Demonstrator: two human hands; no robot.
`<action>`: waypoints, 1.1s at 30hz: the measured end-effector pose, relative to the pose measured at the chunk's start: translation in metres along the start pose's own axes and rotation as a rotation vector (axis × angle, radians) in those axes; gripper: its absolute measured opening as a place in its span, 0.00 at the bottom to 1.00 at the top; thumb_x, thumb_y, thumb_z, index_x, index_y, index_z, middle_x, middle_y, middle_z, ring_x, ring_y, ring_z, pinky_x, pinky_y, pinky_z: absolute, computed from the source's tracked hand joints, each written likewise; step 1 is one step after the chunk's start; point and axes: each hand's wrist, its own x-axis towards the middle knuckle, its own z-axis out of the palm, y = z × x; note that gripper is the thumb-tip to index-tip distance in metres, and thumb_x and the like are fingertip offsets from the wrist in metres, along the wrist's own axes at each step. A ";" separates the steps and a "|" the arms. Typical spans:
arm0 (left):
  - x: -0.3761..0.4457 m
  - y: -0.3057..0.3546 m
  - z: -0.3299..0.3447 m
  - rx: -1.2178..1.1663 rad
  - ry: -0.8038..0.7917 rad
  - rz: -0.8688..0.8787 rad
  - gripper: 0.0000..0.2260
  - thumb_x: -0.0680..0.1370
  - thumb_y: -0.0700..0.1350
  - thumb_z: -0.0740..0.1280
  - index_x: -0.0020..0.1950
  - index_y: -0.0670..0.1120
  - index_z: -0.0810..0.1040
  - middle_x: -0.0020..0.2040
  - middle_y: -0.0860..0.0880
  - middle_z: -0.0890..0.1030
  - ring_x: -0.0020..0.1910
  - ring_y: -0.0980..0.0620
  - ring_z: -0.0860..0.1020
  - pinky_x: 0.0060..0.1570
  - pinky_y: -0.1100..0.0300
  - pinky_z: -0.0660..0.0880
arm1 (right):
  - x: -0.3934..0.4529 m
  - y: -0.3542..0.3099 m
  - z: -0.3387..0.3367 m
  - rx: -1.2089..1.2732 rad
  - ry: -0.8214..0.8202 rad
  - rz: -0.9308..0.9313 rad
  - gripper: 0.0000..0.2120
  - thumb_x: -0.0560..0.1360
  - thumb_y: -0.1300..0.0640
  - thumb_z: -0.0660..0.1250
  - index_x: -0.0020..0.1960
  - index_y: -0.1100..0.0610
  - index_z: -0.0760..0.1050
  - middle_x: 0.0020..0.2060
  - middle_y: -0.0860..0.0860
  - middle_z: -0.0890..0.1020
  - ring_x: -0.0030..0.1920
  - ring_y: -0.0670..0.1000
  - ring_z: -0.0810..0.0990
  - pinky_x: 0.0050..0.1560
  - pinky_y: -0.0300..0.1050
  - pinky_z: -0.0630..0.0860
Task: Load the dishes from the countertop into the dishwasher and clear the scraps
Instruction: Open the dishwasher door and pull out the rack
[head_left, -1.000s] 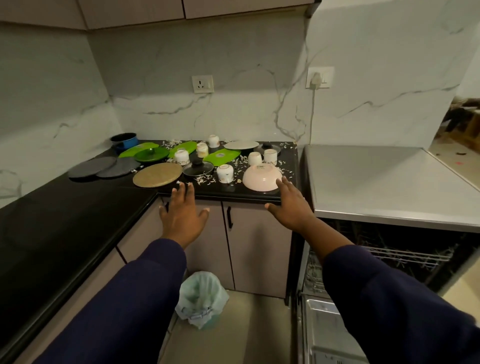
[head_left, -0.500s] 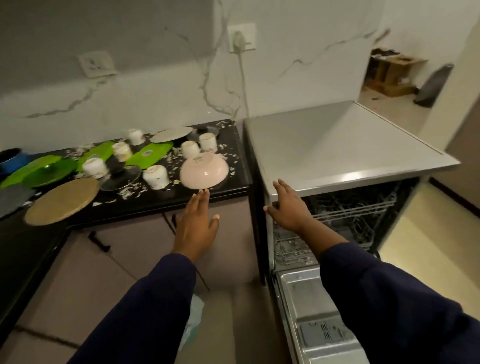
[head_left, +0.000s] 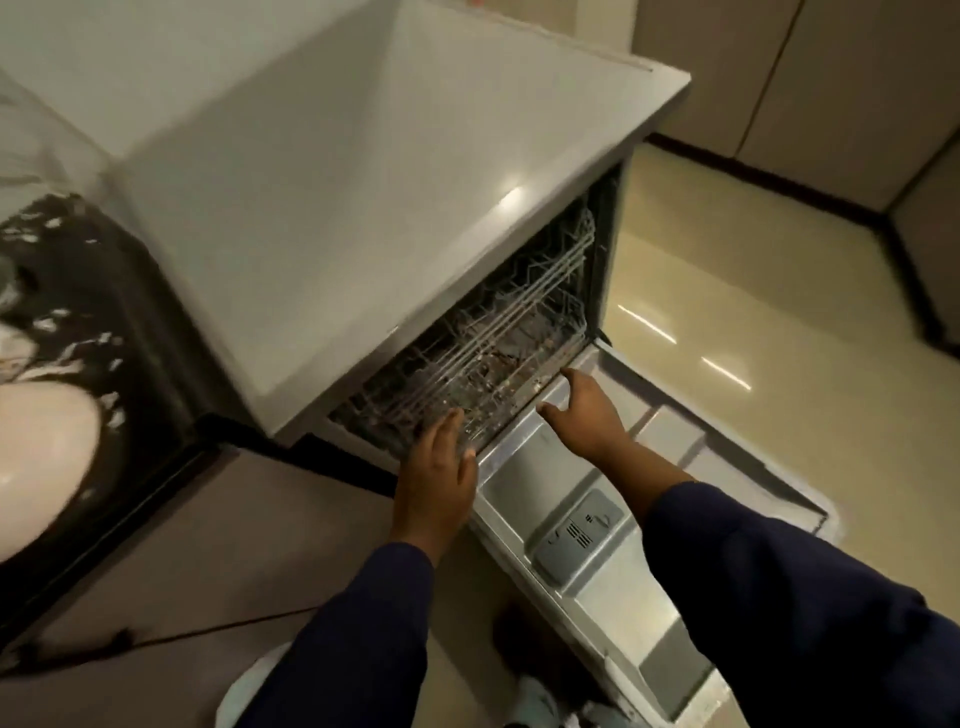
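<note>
The head view shows the grey stainless-steel dishwasher (head_left: 395, 171) with its drop-down door (head_left: 649, 613) lowered flat and the grey wire lower rack (head_left: 483, 364) seated fully inside the tub. The left hand (head_left: 439, 483) is at the front edge of the rack near the left corner of the opening, fingers extended and spread, gripping nothing; whether the fingertips touch the wire cannot be determined. The right hand (head_left: 587, 415) hovers over the inner end of the door beside the right part of the rack front, fingers loosely curled and empty. The rack is judged to be a stiff, light wire frame on runners; it should slide with a level pull, best taken by the front rail with both hands spaced apart to avoid skewing. The dishes remain on the black stone countertop (head_left: 130, 332): only the pale pink ceramic bowl (head_left: 36, 457), inverted at the near edge and cut off by the frame, is visible, among scattered white scraps (head_left: 52, 322). It is judged to be smooth, breakable and moderately heavy; grip it at the rim. The left portion is motion-blurred, the remaining dishes are out of frame, and the rack interior is too dark to confirm its contents.
</note>
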 end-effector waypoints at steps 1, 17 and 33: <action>0.012 -0.006 0.018 -0.008 -0.034 -0.015 0.22 0.79 0.44 0.58 0.73 0.45 0.60 0.73 0.46 0.63 0.71 0.51 0.62 0.64 0.67 0.55 | 0.011 0.019 0.007 0.039 -0.014 0.067 0.32 0.77 0.51 0.64 0.75 0.60 0.56 0.73 0.57 0.62 0.72 0.57 0.63 0.69 0.48 0.61; 0.167 -0.122 0.182 0.046 -0.105 -0.149 0.25 0.77 0.43 0.63 0.73 0.45 0.60 0.74 0.43 0.61 0.72 0.45 0.62 0.69 0.51 0.63 | 0.209 0.115 0.164 0.838 -0.127 0.447 0.27 0.75 0.57 0.67 0.71 0.63 0.62 0.62 0.59 0.74 0.54 0.55 0.75 0.54 0.46 0.74; 0.193 -0.145 0.198 0.067 -0.153 -0.181 0.26 0.78 0.43 0.62 0.74 0.46 0.58 0.74 0.45 0.60 0.72 0.46 0.61 0.70 0.50 0.62 | 0.225 0.136 0.203 1.175 -0.073 0.521 0.10 0.80 0.60 0.56 0.41 0.56 0.70 0.39 0.56 0.74 0.40 0.51 0.72 0.37 0.42 0.67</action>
